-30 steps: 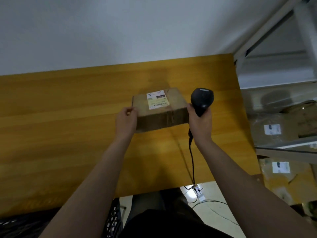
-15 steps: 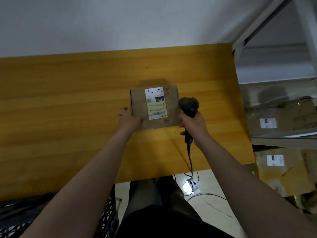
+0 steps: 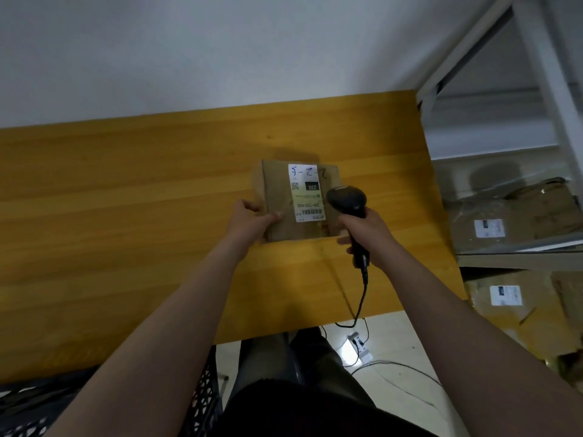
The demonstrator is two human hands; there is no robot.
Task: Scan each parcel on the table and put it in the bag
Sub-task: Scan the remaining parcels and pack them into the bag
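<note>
We had tipped the parcel point(image 3: 275, 192) face-up; left hand point(image 3: 249, 220) gripped its left edge, right hand point(image 3: 366, 230) gripped the scanner point(image 3: 347, 200) beside it (aiming at the barcode point(image 3: 312, 212)).

White wall point(image 3: 220, 58), metal shelving point(image 3: 547, 74), pale tiled floor point(image 3: 410, 342).
</note>
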